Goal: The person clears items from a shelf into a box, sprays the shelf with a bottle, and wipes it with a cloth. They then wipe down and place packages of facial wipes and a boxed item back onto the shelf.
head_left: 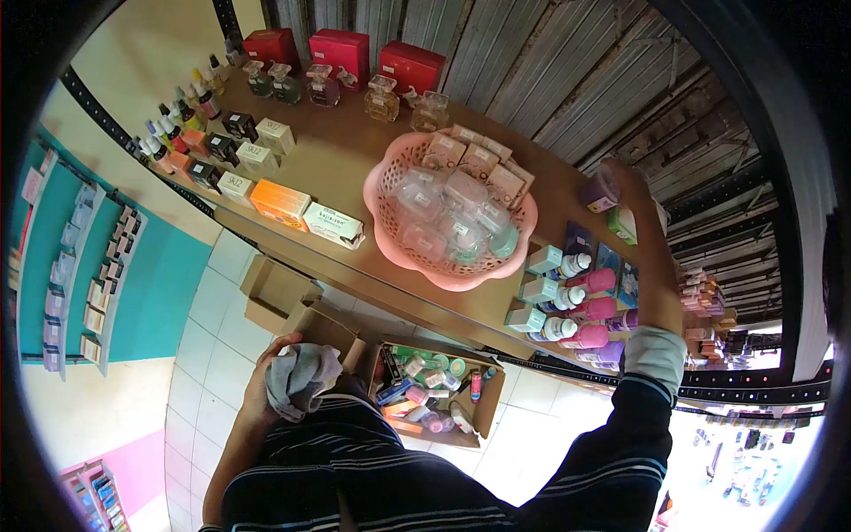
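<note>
Far out to the right, reaching over the brown shelf with the right hand. Curled partway around the purple tub, just left of the palm and beyond the green-and-white pack. Upright or tilted, lifted or resting: cannot tell, nor which way along its long axis. Much nearer to the right hand than to the left hand, low by the body, well apart from the tub, closed around a bunched grey cloth.

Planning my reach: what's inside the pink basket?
The pink basket holds clear plastic containers; patterned packs sit at its far side. What lies beneath them is covered.
</note>
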The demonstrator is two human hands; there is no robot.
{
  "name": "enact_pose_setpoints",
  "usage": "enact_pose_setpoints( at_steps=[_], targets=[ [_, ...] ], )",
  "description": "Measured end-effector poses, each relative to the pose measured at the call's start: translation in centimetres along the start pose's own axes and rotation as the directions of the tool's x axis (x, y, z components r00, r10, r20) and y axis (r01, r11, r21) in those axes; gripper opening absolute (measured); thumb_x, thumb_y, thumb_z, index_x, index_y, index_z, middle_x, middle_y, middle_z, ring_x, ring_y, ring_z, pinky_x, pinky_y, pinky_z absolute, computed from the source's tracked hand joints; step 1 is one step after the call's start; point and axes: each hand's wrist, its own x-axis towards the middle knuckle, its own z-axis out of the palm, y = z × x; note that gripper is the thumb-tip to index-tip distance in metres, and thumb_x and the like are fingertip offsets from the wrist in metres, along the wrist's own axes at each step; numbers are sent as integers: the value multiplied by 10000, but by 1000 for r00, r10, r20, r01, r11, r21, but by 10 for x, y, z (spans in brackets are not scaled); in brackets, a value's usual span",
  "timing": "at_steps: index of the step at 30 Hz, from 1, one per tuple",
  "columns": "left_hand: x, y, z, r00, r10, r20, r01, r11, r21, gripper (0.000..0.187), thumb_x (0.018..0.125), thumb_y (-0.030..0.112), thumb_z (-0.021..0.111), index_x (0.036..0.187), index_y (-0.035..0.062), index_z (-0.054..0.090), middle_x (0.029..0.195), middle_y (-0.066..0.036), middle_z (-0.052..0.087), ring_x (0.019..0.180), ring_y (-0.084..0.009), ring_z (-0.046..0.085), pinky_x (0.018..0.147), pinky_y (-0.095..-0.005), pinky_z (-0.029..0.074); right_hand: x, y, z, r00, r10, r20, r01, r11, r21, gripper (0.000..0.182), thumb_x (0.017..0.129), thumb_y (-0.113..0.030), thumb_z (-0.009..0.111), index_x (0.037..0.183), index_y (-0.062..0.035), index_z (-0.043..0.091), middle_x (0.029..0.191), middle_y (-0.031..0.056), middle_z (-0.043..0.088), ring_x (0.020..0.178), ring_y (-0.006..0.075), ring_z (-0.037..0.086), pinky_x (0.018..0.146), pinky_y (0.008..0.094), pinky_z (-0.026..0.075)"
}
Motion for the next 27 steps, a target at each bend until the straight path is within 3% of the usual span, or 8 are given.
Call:
enact_pose_setpoints(
  at_steps=[3,6,9,15,17,20,24,27],
  targets=[
    [-1,1,-1,1000,0,1,0,1000,-22,347,744,125,519,1062,8,443,914,-129,549,808,-217,578,724,-290,490,1,-1,-1,1000,7,-7,-8,998,-58,825,413,119,684,1161,-110,422,1117,142,501,1025,309,490,850,339,406],
    [-4,4,1,1000,24,0,-24,999,-41,353,741,137,527,1059,8,445,916,-127,546,802,-214,577,726,-290,488,4,3,1,997,79,22,-79,997,4,570,623,79,593,1136,-118,443,1132,117,492,1017,286,502,817,358,423],
    [-4,7,3,999,24,-27,-25,999,-22,355,748,160,538,1057,11,446,922,-123,545,802,-214,577,724,-295,487,0,3,4,993,-70,-93,76,995,62,490,671,48,552,1127,-104,453,1100,140,504,992,296,514,823,359,420],
    [-5,6,-18,998,40,41,-40,999,-14,362,869,225,364,1162,12,376,995,-150,530,920,-266,542,811,-365,451,-4,14,10,995,-78,-56,83,992,97,719,516,127,620,1171,-93,420,1160,145,471,1077,295,453,871,332,384],
    [-4,5,-25,1000,18,0,-18,999,-45,359,869,222,369,1159,11,378,996,-148,530,919,-261,542,808,-362,452,-2,23,24,968,-186,-166,176,981,-78,497,696,-4,538,1166,-121,426,1157,133,461,1030,314,469,850,397,394],
    [-4,3,-45,999,27,-34,-23,993,112,362,856,219,398,1153,12,388,994,-140,532,913,-247,544,801,-358,455,-2,-4,9,996,74,43,-71,996,-55,771,559,21,620,1262,-82,319,1272,141,354,1182,277,334,969,335,283],
    [-9,4,-49,994,96,61,-102,988,113,384,821,222,445,1141,11,417,1002,-116,519,916,-215,528,809,-311,435,-9,11,8,964,-221,-150,238,965,107,792,580,-2,635,1286,-50,278,1293,142,329,1206,262,303,999,319,223],
    [-11,14,-43,999,31,33,-34,995,94,383,799,223,457,1115,7,455,968,-87,518,888,-176,517,810,-254,406,-27,-7,-7,962,-128,-242,195,941,277,711,627,-14,613,1271,-46,315,1288,138,339,1202,247,310,990,312,230]
  ],
)
